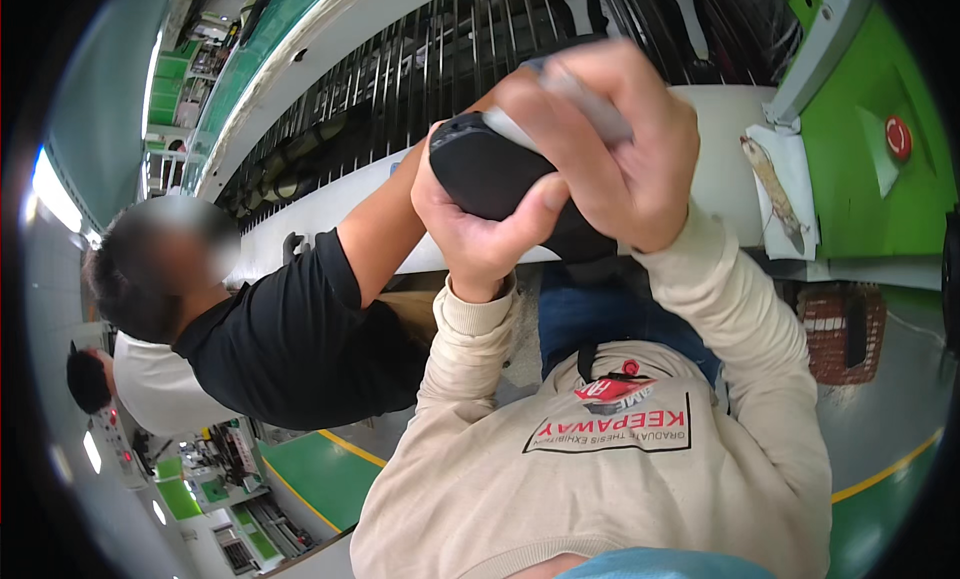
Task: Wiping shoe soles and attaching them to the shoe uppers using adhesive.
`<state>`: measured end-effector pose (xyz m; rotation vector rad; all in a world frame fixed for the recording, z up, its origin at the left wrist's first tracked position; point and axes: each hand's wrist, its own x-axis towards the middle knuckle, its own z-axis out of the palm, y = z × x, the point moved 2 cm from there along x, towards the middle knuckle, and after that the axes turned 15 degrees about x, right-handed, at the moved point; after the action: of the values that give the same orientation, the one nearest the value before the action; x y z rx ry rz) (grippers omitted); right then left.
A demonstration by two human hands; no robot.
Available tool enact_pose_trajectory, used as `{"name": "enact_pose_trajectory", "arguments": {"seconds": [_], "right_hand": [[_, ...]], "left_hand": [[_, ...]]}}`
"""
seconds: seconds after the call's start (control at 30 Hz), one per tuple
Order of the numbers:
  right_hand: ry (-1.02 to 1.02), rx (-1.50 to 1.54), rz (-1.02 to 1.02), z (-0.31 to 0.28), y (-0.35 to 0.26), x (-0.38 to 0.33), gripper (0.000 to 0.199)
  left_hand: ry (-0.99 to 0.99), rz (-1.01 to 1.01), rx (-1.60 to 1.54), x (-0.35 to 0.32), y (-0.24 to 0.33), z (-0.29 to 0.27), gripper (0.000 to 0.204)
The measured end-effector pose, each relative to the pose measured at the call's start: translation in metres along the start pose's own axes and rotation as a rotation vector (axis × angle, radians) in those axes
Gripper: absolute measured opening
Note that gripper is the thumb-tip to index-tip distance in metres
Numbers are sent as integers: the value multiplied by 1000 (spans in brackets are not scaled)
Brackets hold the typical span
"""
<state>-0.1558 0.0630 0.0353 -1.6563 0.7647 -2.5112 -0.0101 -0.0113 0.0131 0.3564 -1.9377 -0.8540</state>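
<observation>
In front of my chest, my left hand [480,219] is closed around a black, sock-like fabric piece [490,169]. Its rounded end faces left, and the thumb presses along the near side. My right hand [640,144], smeared by motion, curls over the far side of the piece. Its fingers are closed around a pale grey thing [600,114], mostly covered and too blurred to name. More black fabric [585,241] hangs below the right hand. Both hands are raised over the white ledge [725,129] of a machine.
Beyond the ledge runs a bank of metal rods [440,74]. A green machine panel [870,169] with a red button [898,137] stands at right, near a brownish tool [775,189]. A reddish-brown basket [842,329] is below. At left, a black-sleeved co-worker [290,349] reaches toward the rods.
</observation>
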Motion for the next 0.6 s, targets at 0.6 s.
{"name": "enact_pose_trajectory", "arguments": {"seconds": [0.6], "right_hand": [[43, -25, 166, -23, -12, -33, 19]], "left_hand": [[10, -42, -61, 9, -5, 3, 45]]}}
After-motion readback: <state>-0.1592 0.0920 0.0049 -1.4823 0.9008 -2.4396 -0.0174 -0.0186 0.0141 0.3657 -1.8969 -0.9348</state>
